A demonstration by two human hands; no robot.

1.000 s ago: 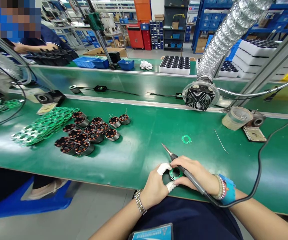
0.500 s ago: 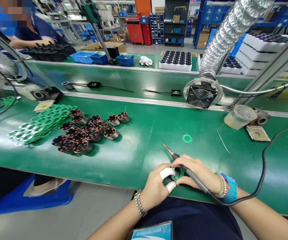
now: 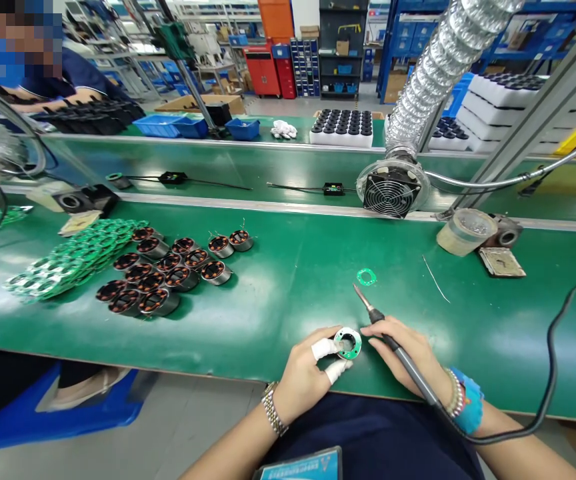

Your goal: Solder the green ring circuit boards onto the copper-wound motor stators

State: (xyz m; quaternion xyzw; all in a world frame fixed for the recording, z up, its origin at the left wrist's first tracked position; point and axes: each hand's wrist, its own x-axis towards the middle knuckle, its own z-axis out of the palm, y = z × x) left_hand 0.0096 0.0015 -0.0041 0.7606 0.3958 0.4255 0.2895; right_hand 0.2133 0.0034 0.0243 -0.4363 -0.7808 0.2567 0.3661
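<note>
Near the table's front edge my left hand (image 3: 309, 367), two fingertips wrapped in white, grips a motor stator with a green ring-shaped circuit board on top (image 3: 355, 351). My right hand (image 3: 402, 347) is closed on a soldering iron (image 3: 402, 357), whose tip points up and away to the left. Its fingers are just to the right of the stator, apart from it. Beyond the iron's tip lies a loose green ring board (image 3: 367, 277). To its right is a thin piece of solder wire (image 3: 435, 280).
Several copper-wound stators (image 3: 159, 301) stand at left beside a pile of green ring boards (image 3: 68, 263). A fume fan (image 3: 391, 195) hangs at the back. At right are a tub (image 3: 463, 233) and a soldering sponge (image 3: 502, 262). A co-worker's arm (image 3: 85, 97) shows far left.
My right hand has moved off the stator to the right, still holding the soldering iron. The stator stays in my left hand, its board now more exposed. The whole view has shifted slightly.
</note>
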